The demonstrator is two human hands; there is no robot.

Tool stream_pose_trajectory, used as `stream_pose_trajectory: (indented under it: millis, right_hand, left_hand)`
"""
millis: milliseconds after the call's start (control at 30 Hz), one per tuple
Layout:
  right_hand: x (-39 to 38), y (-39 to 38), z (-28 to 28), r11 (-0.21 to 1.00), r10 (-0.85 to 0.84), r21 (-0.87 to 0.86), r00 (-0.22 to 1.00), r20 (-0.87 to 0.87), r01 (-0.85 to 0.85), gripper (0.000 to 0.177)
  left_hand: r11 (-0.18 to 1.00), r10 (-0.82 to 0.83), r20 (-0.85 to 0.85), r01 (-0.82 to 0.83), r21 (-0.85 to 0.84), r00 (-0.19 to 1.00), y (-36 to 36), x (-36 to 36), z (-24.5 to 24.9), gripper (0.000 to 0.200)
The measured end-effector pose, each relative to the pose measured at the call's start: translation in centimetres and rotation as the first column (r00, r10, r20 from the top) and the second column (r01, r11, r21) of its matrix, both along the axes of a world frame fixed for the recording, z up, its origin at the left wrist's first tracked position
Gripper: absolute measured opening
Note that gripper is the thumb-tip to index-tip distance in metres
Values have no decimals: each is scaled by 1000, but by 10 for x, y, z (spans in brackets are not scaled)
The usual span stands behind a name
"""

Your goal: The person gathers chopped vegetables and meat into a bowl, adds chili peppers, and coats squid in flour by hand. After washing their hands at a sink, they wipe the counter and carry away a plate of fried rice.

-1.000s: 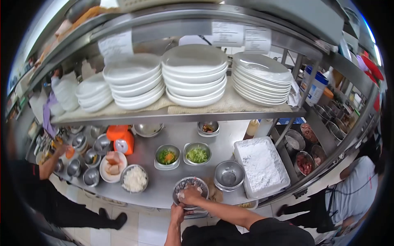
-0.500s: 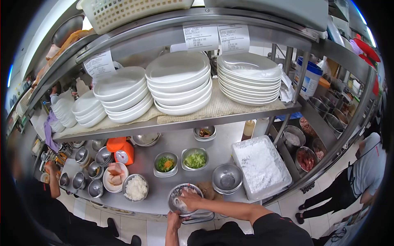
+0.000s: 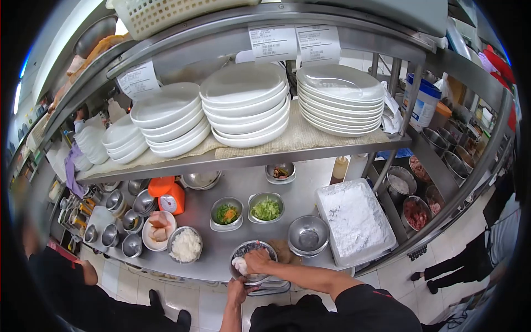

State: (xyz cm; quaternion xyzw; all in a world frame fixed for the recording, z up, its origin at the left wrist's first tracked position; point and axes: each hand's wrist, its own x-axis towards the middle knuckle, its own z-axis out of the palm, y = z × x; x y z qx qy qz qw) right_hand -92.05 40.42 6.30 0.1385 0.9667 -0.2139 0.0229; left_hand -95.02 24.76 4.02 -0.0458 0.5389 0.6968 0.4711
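Your right hand [image 3: 258, 259] covers much of the metal bowl [image 3: 248, 244], so only a few pale, soft lumps of food [image 3: 239, 265] show beside it; its fingers bend down into the food, and I cannot tell if they grip a piece; your left hand [image 3: 238, 288] sits at the bowl's near rim with fingers closed on it, though the rim hides their tips; the bowl stands at the near edge of the counter [image 3: 215, 260], right in front of you; what lies under it is hard to make out.

A person [image 3: 66, 288] on the left is blurred and cut off by the dark edge.

On the shelf [image 3: 310, 150] stand three tall stacks of plates [image 3: 246, 105], white, smooth and wide; three paper slips [image 3: 271, 41] hang above, too small to read; behind your bowl sit two small metal tubs [image 3: 227, 213] of chopped greens; to the right is one round, shiny empty bowl [image 3: 308, 235], then one square tray [image 3: 354, 218] of white powder.
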Motion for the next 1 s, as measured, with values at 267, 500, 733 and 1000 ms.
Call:
stream_pose_trajectory:
  millis: [267,500,733,1000]
  right_hand:
    - [5,-18,-23,988,4,153,997,-74,7,34]
    - [-4,-4,1,994,108,-47,978,179,-101,35]
    - [9,-20,-24,961,151,224,987,52,-159,45]
    - [3,-10,-31,996,86,10,996,-3,-86,50]
  left_hand:
    - [999,-27,-53,29,39,998,6,3,9,35]
    - [998,-8,22,7,59,1000,1,6,-6,38]
    - [993,115,-23,-114,17,993,-3,13,7,33]
    - [993,104,-45,-101,61,994,1,11,-14,41]
